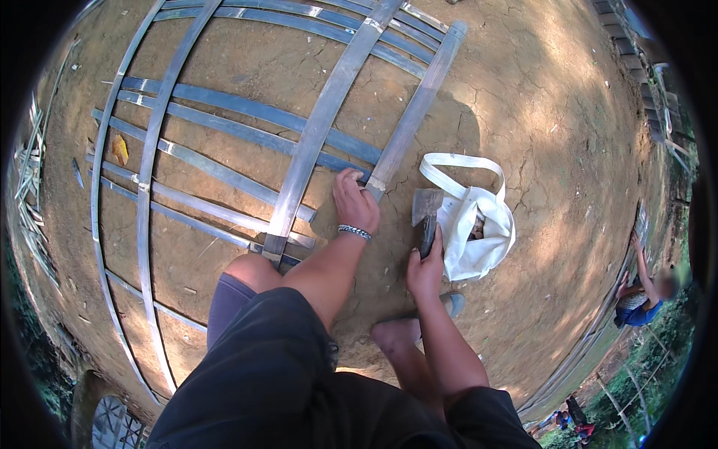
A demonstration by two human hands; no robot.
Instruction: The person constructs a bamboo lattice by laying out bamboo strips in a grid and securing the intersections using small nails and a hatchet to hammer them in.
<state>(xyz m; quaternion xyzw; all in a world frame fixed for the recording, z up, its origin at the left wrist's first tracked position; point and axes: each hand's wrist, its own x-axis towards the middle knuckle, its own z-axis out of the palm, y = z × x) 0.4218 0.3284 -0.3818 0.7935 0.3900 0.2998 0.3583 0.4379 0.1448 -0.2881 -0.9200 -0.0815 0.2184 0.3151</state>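
L. hand (pixel 357 203) is bent, fingers curled, at the lower rt. end of a grid of flat strips (pixel 321 135) laid on bare ground, fingertips partly hidden, so can't tell if it grips a strip or only rests there. R. hand (pixel 426 271) is closed around a hatchet (pixel 427 206), handle end lost in the palm, head by the L. edge of a white bag (pixel 470 263) w/ contents hard to make out; grid's top is cut off.

Ground (pixel 565 150): sunlight dapples right; shadow falls beyond bag (pixel 462 258).
Strips (pixel 321 127): pale glints.
Person (pixel 639 313), right: head blurred.
Edges: bowed, black-rimmed.
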